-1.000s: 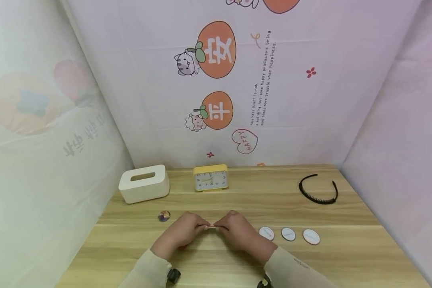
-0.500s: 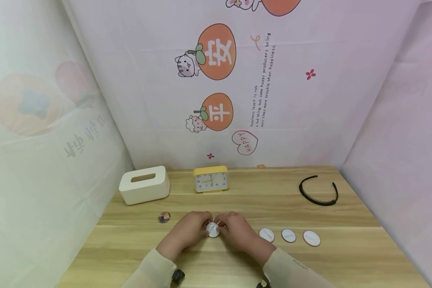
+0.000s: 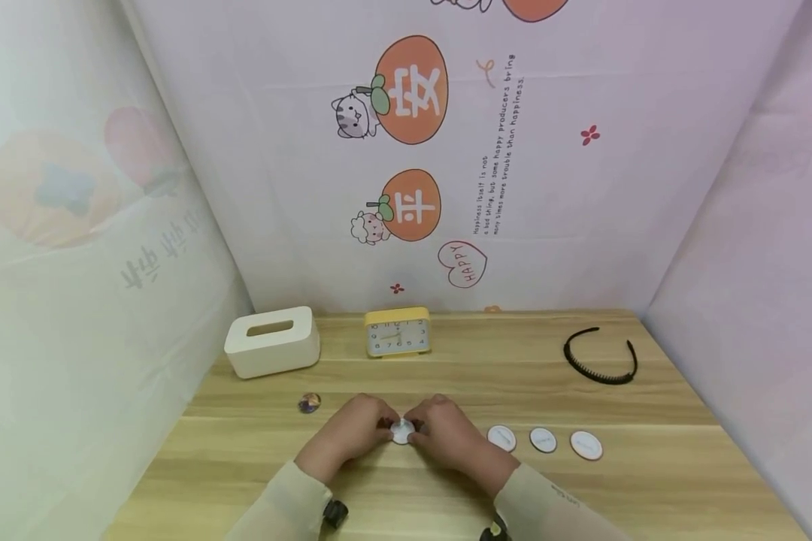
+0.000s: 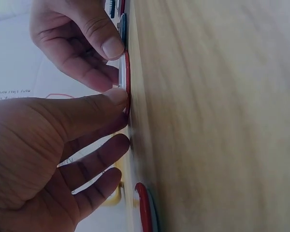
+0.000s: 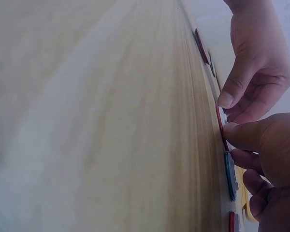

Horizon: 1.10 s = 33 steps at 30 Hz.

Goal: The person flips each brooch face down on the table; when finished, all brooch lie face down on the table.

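A round pin badge (image 3: 402, 431), its white back with the pin facing up, lies flat between both hands at or just above the tabletop. My left hand (image 3: 357, 432) pinches its left edge with thumb and fingertips; my right hand (image 3: 443, 432) pinches the right edge. In the left wrist view the badge's red rim (image 4: 127, 79) runs between the two thumbs. Three more badges, white backs up, lie right of the hands: a near one (image 3: 501, 438), a middle one (image 3: 543, 440) and a far one (image 3: 586, 445). Left of the hands lies a picture-side-up badge (image 3: 309, 403).
A white tissue box (image 3: 273, 343) stands at the back left of the wooden table (image 3: 406, 496). Beside it is a yellow alarm clock (image 3: 398, 333). A black toothed headband (image 3: 598, 374) lies at the back right. Patterned cloth walls (image 3: 548, 225) enclose the back and sides.
The badge between my hands was seen edge-on a second ago; it has been tipped so its white back faces up. Both hands have stayed in nearly the same place.
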### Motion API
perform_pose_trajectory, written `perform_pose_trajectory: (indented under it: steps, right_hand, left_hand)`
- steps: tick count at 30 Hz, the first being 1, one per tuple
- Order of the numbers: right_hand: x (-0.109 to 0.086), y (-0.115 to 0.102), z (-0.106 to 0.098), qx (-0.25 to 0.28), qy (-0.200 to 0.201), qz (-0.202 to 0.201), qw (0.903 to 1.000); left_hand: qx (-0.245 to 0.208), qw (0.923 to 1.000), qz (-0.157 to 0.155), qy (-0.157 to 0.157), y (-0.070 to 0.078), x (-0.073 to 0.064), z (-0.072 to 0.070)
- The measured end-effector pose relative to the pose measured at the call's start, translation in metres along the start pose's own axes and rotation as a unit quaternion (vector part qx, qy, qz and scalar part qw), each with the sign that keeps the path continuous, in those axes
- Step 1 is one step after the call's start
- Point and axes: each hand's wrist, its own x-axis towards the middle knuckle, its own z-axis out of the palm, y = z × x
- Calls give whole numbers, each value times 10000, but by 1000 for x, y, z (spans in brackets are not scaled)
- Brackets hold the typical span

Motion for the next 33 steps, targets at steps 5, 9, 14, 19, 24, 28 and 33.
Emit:
perform_pose_trajectory:
  steps: [5, 9, 14, 19, 24, 28, 33]
  right_hand:
    - [0, -1, -1, -30, 28, -46, 10000]
    - [-1, -3, -3, -69, 47, -52, 10000]
    - [-1, -4, -3, -122, 35, -45, 9999]
    - [-1, -4, -2, -187, 28, 36, 9998]
    - [-1, -3, 0, -138, 39, -4, 9999]
    - [-1, -1, 1, -144, 58, 27, 9999]
    - [-1, -1, 1, -23, -17, 161, 9999]
  left_hand:
    - [-175, 9998, -98, -54, -4, -5, -4]
    - [-385, 9982, -455, -62, -8, -19, -18]
    - [-662, 9935, -921, -103, -18, -43, -31]
    - [-575, 9939, -924, -151, -30, -68, -27]
    - [-347, 9959, -837, 33, -37, -89, -19]
    - [-345, 9958, -811, 235, -37, -93, -16]
    - [-186, 9965, -751, 317, -37, -85, -15]
